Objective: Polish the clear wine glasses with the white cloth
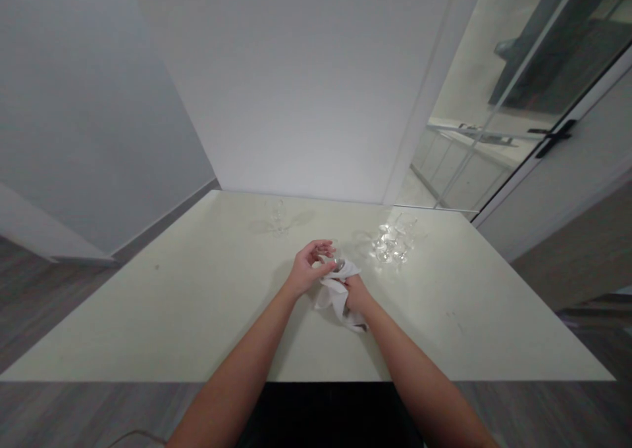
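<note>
Clear glass is what the small vessel [338,256] is made of, and it is held over the table [172,303] between both hands. A white cloth [337,294] is bunched against its near side, presumably so the surface can be rubbed while the vessel is steadied. It is gripped by the left hand [306,268], whose fingers are loosely curled around it; the cloth is clasped by the right hand [358,293], its fingertips hidden in folds. Beyond, clustered glassware [392,243] is set rightward, a faint glass [278,212] leftward, perhaps for separation.
</note>
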`<state>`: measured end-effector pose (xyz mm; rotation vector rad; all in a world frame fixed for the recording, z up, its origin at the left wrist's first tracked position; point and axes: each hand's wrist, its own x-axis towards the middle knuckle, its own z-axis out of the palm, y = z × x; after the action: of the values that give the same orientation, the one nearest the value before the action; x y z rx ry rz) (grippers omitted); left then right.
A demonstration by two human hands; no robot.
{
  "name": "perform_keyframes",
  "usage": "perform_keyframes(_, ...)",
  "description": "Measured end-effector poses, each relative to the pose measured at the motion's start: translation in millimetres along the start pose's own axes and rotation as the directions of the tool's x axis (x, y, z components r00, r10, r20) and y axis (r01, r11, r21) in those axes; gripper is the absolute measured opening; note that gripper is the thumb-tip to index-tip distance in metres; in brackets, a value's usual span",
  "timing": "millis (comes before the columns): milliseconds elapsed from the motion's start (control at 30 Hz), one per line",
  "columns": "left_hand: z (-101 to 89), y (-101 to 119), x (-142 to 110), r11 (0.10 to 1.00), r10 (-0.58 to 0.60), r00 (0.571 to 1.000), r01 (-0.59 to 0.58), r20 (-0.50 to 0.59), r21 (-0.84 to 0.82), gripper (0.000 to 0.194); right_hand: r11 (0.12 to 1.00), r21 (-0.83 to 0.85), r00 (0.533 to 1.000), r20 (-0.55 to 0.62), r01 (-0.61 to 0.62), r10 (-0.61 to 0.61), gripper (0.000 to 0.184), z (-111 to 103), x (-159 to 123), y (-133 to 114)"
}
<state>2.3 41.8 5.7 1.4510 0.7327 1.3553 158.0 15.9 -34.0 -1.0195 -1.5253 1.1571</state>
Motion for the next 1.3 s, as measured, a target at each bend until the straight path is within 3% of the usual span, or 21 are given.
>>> perform_keyframes(100,0.0,0.9,0.7,0.997,0.046,0.997,-0.042,-0.060,0.072,0.054,0.951,-0.234,0.979,0.016,0.203,-0.205,0.028,-0.4,2.7,3.0)
perform_keyframes(300,-4.9,-5.2,4.8,0.999,0.032,0.947,-0.040,-0.319,-0.020,0.048,0.911,-0.309,0.950,-0.060,0.273,-0.305,0.032,-1.0,2.8,1.1)
perform_keyframes(400,-9.2,-8.5,7.5,0.997,-0.015,0.897,-0.021,-0.442,-0.076,0.049,0.948,-0.225,0.949,-0.171,0.225,-0.266,0.027,-2.0,4.6,-2.7)
perform_keyframes(533,-13.3,-9.5,9.6,0.989,-0.070,0.853,-0.009,-0.516,-0.149,0.051,0.997,-0.075,0.953,-0.302,0.012,-0.034,0.028,-3.4,5.7,-5.2)
perform_keyframes(667,-12.6,-8.7,9.4,0.983,-0.077,0.885,-0.010,-0.460,-0.183,0.053,0.983,0.099,0.931,-0.318,-0.157,0.180,0.034,-2.7,5.0,-3.2)
perform_keyframes(767,-10.5,-7.9,8.2,0.986,-0.038,0.921,-0.029,-0.388,-0.165,0.055,0.958,0.205,0.922,-0.289,-0.202,0.257,0.037,-1.2,5.0,-2.8)
perform_keyframes(933,-8.5,-4.6,5.0,0.998,0.044,0.951,-0.057,-0.306,-0.034,0.059,0.958,0.256,0.946,-0.260,-0.126,0.194,0.036,0.1,6.3,-3.2)
perform_keyframes(1100,-5.1,1.5,1.2,0.989,0.098,0.975,-0.074,-0.201,0.125,0.063,0.966,0.225,0.955,-0.238,-0.125,0.178,0.032,-0.3,7.5,-1.9)
perform_keyframes(1300,-3.7,4.6,0.3,0.991,0.103,0.971,-0.081,-0.217,0.106,0.061,0.982,0.143,0.958,-0.239,-0.126,0.158,0.032,-0.5,6.9,-6.0)
